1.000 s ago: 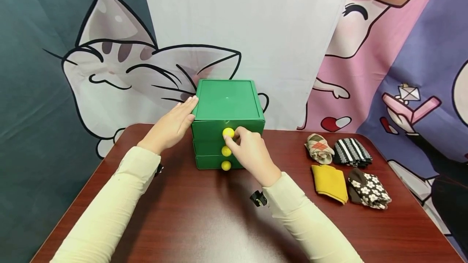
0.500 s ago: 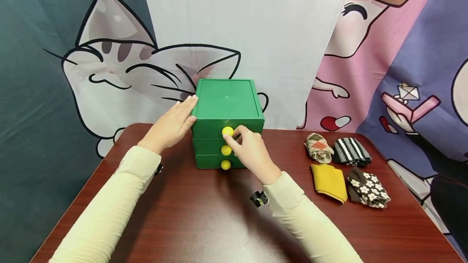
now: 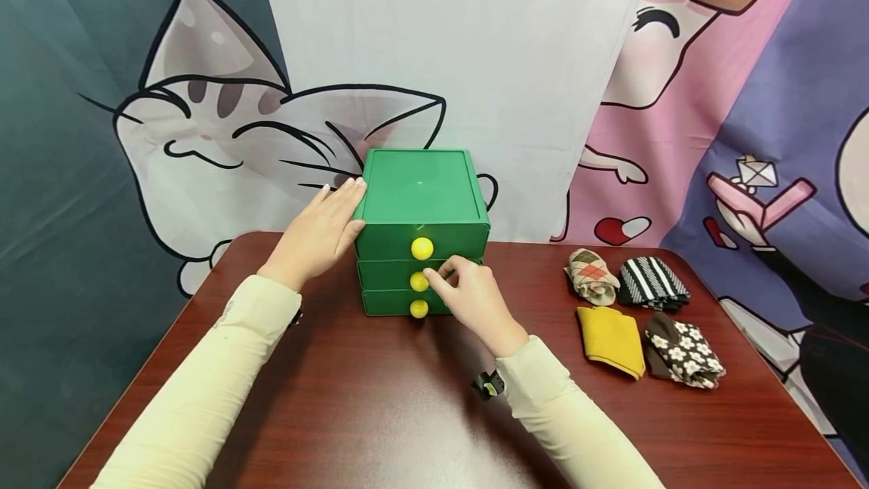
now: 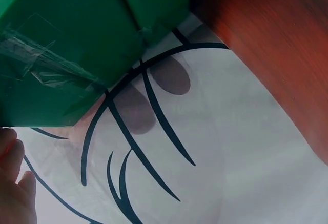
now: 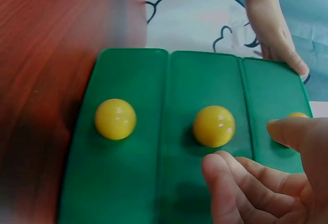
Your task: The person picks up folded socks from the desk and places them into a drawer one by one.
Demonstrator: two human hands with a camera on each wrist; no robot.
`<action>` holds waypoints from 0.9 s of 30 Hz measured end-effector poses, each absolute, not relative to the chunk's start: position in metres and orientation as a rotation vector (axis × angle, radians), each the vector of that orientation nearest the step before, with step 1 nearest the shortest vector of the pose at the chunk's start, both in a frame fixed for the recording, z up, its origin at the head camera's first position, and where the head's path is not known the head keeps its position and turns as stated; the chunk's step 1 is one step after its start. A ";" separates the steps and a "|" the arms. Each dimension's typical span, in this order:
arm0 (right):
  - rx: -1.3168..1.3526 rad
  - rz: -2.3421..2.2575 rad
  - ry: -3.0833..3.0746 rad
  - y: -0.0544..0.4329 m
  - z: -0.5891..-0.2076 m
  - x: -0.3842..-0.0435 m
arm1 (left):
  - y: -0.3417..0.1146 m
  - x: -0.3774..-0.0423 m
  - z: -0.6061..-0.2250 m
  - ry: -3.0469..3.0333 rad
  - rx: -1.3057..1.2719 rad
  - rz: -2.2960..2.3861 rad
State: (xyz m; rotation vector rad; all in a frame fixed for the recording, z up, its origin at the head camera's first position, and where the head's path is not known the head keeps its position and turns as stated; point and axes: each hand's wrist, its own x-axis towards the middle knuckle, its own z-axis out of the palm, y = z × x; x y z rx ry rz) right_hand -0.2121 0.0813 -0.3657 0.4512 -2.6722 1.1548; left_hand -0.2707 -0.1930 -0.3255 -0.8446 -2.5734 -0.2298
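Note:
A green chest of three drawers (image 3: pixel 421 191) stands at the back of the table, its drawers flush and each fitted with a round yellow knob. My left hand (image 3: pixel 319 232) lies with straight fingers along the chest's left top edge. Just in front of the middle drawer is my right hand (image 3: pixel 471 296), thumb and fingers apart with nothing between them. In the right wrist view its fingertips come right beside the middle knob (image 5: pixel 213 126), while the thumb partly covers the top knob (image 5: pixel 297 115). The bottom knob (image 5: pixel 115 119) is in full sight there.
On the right of the brown table (image 3: pixel 380 413) lie folded socks: an argyle pair (image 3: pixel 592 276), a black-and-white striped pair (image 3: pixel 654 283), a yellow pair (image 3: pixel 611 342) and a flowered pair (image 3: pixel 686 352). A cartoon-printed cloth (image 3: pixel 462 44) hangs behind the chest.
My right hand has let go of the top knob and moved down to the middle one. My left hand stays at the chest's edge. The top drawer looks slightly further in than a second ago.

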 end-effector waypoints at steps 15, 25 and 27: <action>0.510 1.407 -2.747 0.074 -0.387 -0.220 | -0.192 -0.271 -0.330 -2.535 -0.837 -0.245; 0.456 1.508 -2.751 0.069 -0.388 -0.220 | -0.191 -0.269 -0.330 -2.527 -0.831 -0.243; 0.455 1.518 -2.748 0.069 -0.388 -0.219 | -0.191 -0.269 -0.330 -2.526 -0.831 -0.248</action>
